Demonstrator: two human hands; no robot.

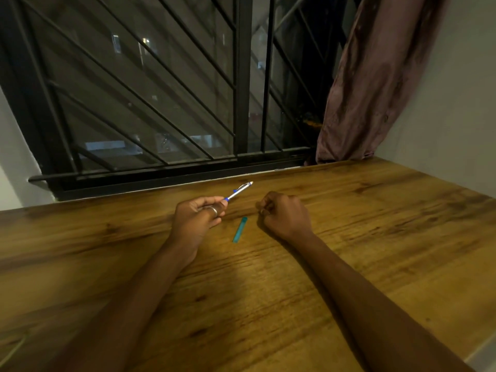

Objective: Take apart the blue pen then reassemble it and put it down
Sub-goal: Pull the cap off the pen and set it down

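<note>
My left hand, with a ring on one finger, grips the lower end of the blue and silver pen. The pen's upper half, with its clip and white end, points up and to the right, above the wooden table. A teal tube-shaped pen part lies flat on the table between my two hands. My right hand rests on the table with its fingers curled shut. Something small may be pinched at its fingertips, but I cannot make it out.
A window with black metal bars runs along the table's far edge. A brownish-pink curtain hangs at the back right beside a white wall. The table's right edge is near the lower right corner.
</note>
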